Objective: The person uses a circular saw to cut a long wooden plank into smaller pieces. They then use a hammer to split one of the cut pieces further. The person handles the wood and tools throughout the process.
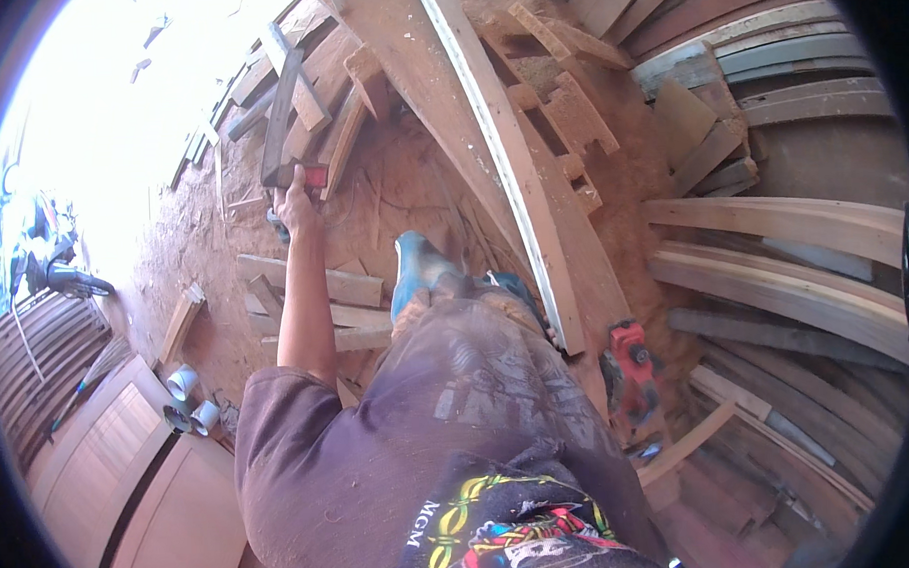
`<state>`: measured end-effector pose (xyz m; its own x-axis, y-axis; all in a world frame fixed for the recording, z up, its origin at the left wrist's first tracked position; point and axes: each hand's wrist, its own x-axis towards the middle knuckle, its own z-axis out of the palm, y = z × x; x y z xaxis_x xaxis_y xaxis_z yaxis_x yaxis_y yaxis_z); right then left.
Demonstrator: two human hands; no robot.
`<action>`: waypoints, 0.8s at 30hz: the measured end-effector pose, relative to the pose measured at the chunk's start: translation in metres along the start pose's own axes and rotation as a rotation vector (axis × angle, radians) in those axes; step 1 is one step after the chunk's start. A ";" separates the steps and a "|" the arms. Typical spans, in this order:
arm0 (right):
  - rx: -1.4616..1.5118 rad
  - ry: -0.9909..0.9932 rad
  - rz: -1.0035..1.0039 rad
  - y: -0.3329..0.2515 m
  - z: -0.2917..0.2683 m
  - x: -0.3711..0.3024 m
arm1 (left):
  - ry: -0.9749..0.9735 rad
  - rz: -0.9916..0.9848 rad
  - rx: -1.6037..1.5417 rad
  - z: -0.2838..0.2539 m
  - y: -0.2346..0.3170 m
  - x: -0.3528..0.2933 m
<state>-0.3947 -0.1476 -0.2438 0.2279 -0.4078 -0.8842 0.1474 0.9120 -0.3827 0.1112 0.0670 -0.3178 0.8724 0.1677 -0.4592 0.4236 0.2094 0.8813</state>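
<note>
Left hand [293, 201] closes around a dark, red-ended object [314, 176] near wood offcuts [310, 107]. White-striped beam [538, 226] slants to its right; right hand's state: cannot tell

Reddish dust [639, 182] coats the floor [198, 255], and white glare [98, 106] floods the upper left, perhaps from outdoors

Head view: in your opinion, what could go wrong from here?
The wood pile has pieces lying across one another, so some might slide onto the left hand, which is at its near edge.
The red power tool lies near the end of the white-edged board, so shifting that board could knock it.
The loose planks lie close to the person, so they might cause a trip.
</note>
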 end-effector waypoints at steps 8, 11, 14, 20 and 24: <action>-0.565 -0.153 0.088 -0.035 -0.019 -0.013 | 0.077 -0.002 -0.043 -0.084 -0.059 -0.062; -1.143 -0.077 -0.151 -0.064 0.005 -0.041 | 0.113 -0.032 -0.007 -0.099 -0.067 -0.096; -1.623 -0.184 -0.838 -0.045 0.044 -0.052 | 0.131 -0.055 0.002 -0.113 -0.064 -0.139; -1.959 -0.082 -1.239 0.018 0.067 0.007 | -0.057 -0.131 -0.112 -0.087 -0.109 -0.177; -1.772 -0.299 -0.614 -0.054 0.062 -0.027 | -0.002 -0.170 -0.113 -0.104 -0.114 -0.192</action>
<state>-0.3491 -0.1888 -0.1830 0.7000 -0.4633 -0.5434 -0.7138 -0.4332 -0.5503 -0.1301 0.1112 -0.3417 0.7911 0.1187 -0.6000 0.5350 0.3412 0.7729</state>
